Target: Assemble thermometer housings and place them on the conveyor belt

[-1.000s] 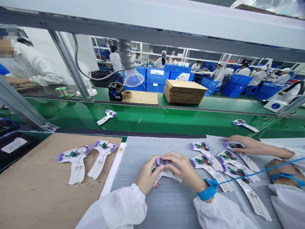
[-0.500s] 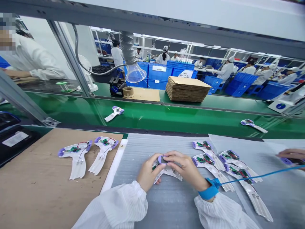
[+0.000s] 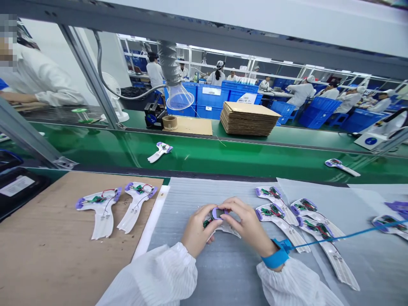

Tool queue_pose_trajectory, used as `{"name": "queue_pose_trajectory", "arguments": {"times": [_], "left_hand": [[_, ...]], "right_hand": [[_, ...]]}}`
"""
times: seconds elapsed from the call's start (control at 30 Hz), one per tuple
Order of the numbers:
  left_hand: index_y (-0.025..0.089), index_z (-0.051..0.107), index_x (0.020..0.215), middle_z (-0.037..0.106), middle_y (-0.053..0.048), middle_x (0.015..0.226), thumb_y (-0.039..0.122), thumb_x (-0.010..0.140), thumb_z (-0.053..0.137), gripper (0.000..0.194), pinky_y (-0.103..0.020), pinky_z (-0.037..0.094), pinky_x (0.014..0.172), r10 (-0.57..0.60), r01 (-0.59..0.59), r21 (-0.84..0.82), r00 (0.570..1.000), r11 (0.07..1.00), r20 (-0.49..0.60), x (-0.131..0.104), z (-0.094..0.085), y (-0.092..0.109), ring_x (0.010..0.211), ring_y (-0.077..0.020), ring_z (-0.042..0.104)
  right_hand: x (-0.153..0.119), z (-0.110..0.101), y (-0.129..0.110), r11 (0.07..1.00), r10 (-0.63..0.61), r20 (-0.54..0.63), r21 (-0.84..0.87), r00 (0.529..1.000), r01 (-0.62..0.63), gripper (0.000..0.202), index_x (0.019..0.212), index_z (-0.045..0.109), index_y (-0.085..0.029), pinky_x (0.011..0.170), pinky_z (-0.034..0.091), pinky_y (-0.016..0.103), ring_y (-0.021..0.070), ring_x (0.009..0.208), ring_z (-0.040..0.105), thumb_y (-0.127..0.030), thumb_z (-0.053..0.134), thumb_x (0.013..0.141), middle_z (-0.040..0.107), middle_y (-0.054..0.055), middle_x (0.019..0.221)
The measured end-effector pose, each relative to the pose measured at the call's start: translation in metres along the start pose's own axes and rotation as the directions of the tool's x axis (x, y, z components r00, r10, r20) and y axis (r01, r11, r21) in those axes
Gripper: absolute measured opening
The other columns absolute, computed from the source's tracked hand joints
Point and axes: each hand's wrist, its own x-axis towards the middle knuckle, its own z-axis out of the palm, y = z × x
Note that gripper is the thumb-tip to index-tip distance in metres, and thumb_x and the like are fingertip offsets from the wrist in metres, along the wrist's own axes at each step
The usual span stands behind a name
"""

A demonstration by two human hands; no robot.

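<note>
Over the foam-covered bench, my left hand (image 3: pixel 199 225) is closed on a white gun-shaped housing half (image 3: pixel 230 230) with green circuitry. My right hand (image 3: pixel 244 223) pinches a small purple-framed dark window piece (image 3: pixel 218 213) at the housing's upper end. Fingertips of both hands touch that purple frame. My fingers cover much of the housing, so whether the frame is seated cannot be seen. A blue wrist strap (image 3: pixel 276 254) with a cord circles my right wrist. Nearest on the right lie several similar housing halves (image 3: pixel 274 212) with boards, wires and purple ends.
Two more housing halves (image 3: pixel 103 210) lie on the brown cardboard (image 3: pixel 57 255) at left. Beyond the bench, a green conveyor belt (image 3: pixel 223 157) carries others. Behind it are a cardboard stack (image 3: pixel 248 119), a tape roll (image 3: pixel 170 123) and a fume hose (image 3: pixel 168 63). A co-worker's white sleeve (image 3: pixel 47 76) shows far left.
Both hands stay together, with the purple frame tilted slightly differently. Housing halves on the belt have moved right. At the right edge another person's hand has gone, leaving a housing half there.
</note>
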Motion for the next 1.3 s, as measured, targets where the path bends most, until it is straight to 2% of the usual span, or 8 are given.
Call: {"name": "queue_pose_trajectory", "arguments": {"times": [0.27, 0.43, 0.6, 0.93, 1.03, 1.13, 1.23, 1.3], "left_hand": [[0.025, 0.055, 0.104, 0.06, 0.0, 0.089, 0.033, 0.08, 0.053, 0.025, -0.016, 0.042, 0.032, -0.056, 0.056, -0.02, 0.998, 0.998, 0.003, 0.002, 0.0, -0.004, 0.04, -0.0065, 0.054], [0.026, 0.055, 0.106, 0.059, -0.002, 0.096, 0.033, 0.08, 0.054, 0.027, -0.016, 0.042, 0.033, -0.048, 0.048, -0.026, 0.999, 0.998, 0.016, 0.003, 0.0, -0.006, 0.041, -0.0059, 0.053], [0.026, 0.056, 0.106, 0.055, -0.001, 0.101, 0.032, 0.08, 0.055, 0.026, -0.017, 0.043, 0.035, 0.029, -0.03, 0.014, 0.999, 0.999, 0.023, 0.001, 0.0, -0.002, 0.041, -0.0042, 0.051], [0.026, 0.056, 0.106, 0.055, -0.001, 0.098, 0.031, 0.081, 0.054, 0.026, -0.017, 0.044, 0.038, 0.111, -0.114, 0.086, 0.993, 0.99, 0.04, -0.003, 0.0, 0.005, 0.043, -0.0043, 0.051], [0.025, 0.056, 0.105, 0.056, -0.001, 0.098, 0.031, 0.081, 0.054, 0.025, -0.017, 0.044, 0.037, 0.105, -0.105, 0.079, 0.994, 0.991, 0.003, -0.002, 0.001, 0.005, 0.044, -0.0047, 0.052], [0.023, 0.056, 0.098, 0.058, 0.0, 0.09, 0.032, 0.08, 0.055, 0.021, -0.017, 0.043, 0.036, 0.053, -0.05, 0.048, 0.996, 0.998, -0.068, -0.001, 0.001, 0.004, 0.041, -0.0052, 0.051], [0.022, 0.055, 0.095, 0.058, 0.001, 0.083, 0.032, 0.079, 0.055, 0.019, -0.018, 0.042, 0.035, 0.003, -0.001, 0.013, 0.991, 1.0, -0.13, 0.0, 0.001, 0.003, 0.04, -0.0067, 0.051], [0.022, 0.055, 0.096, 0.058, 0.0, 0.086, 0.031, 0.079, 0.054, 0.019, -0.019, 0.043, 0.036, 0.007, -0.004, 0.022, 0.984, 1.0, -0.178, 0.0, -0.001, 0.004, 0.045, -0.0087, 0.054]], "right_hand": [[-0.005, 0.005, 0.011, 0.999, -0.024, -0.019, 0.043, 1.0, 0.025, 0.017, 0.098, 0.063, -0.024, 0.078, 0.049, 0.03, 0.0175, 0.09, 0.06, -0.017, 0.052, 0.087, 0.061, 0.006, 0.098], [-0.003, 0.0, 0.01, 0.997, 0.012, -0.038, 0.075, 0.999, -0.009, 0.01, 0.088, 0.063, -0.023, 0.077, 0.048, 0.031, 0.0189, 0.088, 0.059, -0.02, 0.053, 0.086, 0.062, 0.005, 0.093], [0.001, -0.001, 0.002, 0.999, 0.046, -0.118, 0.034, 0.992, -0.042, 0.004, 0.087, 0.055, -0.021, 0.071, 0.043, 0.03, 0.0178, 0.08, 0.054, -0.018, 0.055, 0.084, 0.057, 0.002, 0.081], [0.002, -0.001, -0.004, 1.0, -0.004, -0.031, -0.004, 1.0, 0.004, 0.008, 0.086, 0.049, -0.02, 0.07, 0.04, 0.029, 0.0171, 0.079, 0.048, -0.015, 0.045, 0.089, 0.052, 0.002, 0.08], [0.0, 0.002, -0.007, 0.998, -0.008, -0.014, -0.068, 1.0, 0.007, 0.009, 0.087, 0.047, -0.02, 0.069, 0.039, 0.031, 0.0176, 0.078, 0.047, -0.013, 0.042, 0.09, 0.051, 0.003, 0.081], [-0.002, 0.007, -0.012, 0.993, -0.021, -0.003, -0.12, 1.0, 0.021, 0.009, 0.086, 0.046, -0.02, 0.07, 0.037, 0.033, 0.0182, 0.077, 0.046, -0.013, 0.041, 0.089, 0.051, 0.003, 0.082], [-0.003, 0.011, -0.015, 0.994, -0.03, 0.014, -0.107, 0.999, 0.031, 0.011, 0.084, 0.045, -0.02, 0.069, 0.037, 0.033, 0.0182, 0.076, 0.046, -0.013, 0.039, 0.09, 0.05, 0.003, 0.08], [-0.003, 0.014, -0.015, 0.997, -0.025, -0.005, -0.071, 1.0, 0.025, 0.011, 0.086, 0.046, -0.021, 0.07, 0.038, 0.033, 0.0184, 0.078, 0.047, -0.014, 0.038, 0.09, 0.05, 0.003, 0.081]]}}
